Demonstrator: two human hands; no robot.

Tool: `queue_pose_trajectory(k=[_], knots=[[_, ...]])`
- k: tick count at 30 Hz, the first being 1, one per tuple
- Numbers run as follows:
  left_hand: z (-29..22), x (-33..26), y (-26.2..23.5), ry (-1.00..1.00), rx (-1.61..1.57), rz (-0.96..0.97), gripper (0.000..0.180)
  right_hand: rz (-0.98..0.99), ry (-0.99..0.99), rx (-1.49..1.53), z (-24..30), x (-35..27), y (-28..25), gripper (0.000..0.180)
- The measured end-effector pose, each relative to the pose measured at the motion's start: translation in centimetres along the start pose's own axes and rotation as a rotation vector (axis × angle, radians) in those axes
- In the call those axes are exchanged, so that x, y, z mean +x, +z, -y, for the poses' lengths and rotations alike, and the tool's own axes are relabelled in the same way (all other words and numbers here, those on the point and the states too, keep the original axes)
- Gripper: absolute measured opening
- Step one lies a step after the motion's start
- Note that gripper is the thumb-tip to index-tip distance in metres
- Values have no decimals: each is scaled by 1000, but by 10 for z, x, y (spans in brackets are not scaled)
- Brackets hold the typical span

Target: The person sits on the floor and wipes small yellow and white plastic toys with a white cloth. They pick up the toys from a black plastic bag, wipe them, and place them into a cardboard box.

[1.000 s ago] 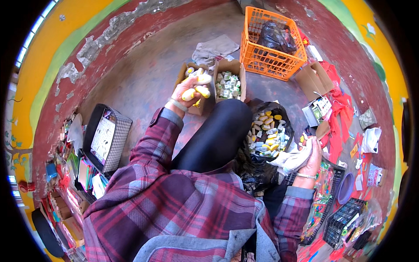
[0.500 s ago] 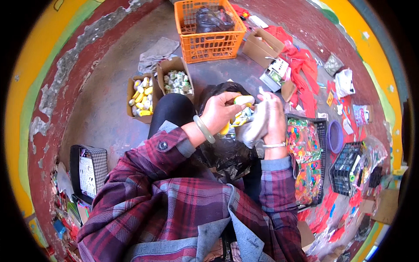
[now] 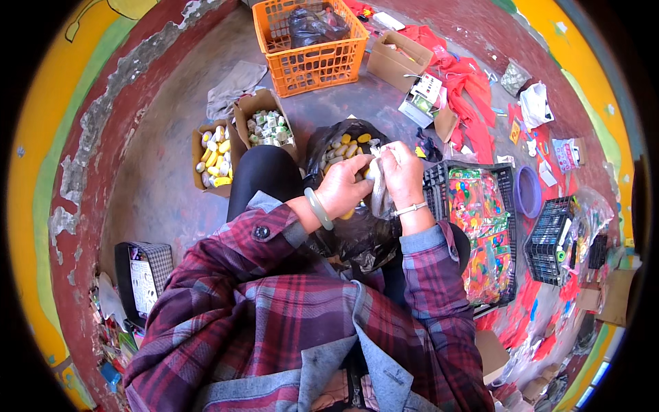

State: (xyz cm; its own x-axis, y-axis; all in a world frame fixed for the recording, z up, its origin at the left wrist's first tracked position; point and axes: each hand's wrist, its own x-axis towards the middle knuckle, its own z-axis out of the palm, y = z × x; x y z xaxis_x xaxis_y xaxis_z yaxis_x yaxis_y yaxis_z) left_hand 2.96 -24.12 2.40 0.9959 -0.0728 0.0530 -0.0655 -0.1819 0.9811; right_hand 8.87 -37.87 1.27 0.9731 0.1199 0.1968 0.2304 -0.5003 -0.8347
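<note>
Both hands meet over the black bag [image 3: 367,248] between the person's legs. The right hand [image 3: 403,175] grips a greyish cloth [image 3: 379,196], which hangs down from its fingers. The left hand [image 3: 343,187] has its thumb and fingertips drawn in against the cloth; whether it pinches the cloth or a piece behind it, I cannot tell. Yellow and white pieces [image 3: 349,147] lie in the bag's mouth, partly covered by the hands, so its depth stays unseen. Ahead, the knee [image 3: 268,177] overlaps the lower part of the green-and-white pieces' box [image 3: 241,125]. Top edge of the orange crate [image 3: 316,71] meets the picture's rim; the dark sack [image 3: 317,26] inside hides its contents.
</note>
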Motion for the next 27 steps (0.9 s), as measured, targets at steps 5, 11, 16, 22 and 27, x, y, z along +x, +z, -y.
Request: queue_pose_trajectory(k=[5,11,16,22,27], knots=[[-2,7,-16,-294,-567,195,32,56,269,564,-12,7,-10,15],[5,15,-22,-419,-1014,246,36,33,428,896,-13,16,-33,25],[5,15,-22,-489,-1046,200,31,77,-122,306,17,4,-22,53],[10,13,-19,-507,-980,245,25,147,-222,-16,19,-1,-13,45],[8,12,-24,-493,-945,400,20,58,-222,5,28,-3,-19,13]])
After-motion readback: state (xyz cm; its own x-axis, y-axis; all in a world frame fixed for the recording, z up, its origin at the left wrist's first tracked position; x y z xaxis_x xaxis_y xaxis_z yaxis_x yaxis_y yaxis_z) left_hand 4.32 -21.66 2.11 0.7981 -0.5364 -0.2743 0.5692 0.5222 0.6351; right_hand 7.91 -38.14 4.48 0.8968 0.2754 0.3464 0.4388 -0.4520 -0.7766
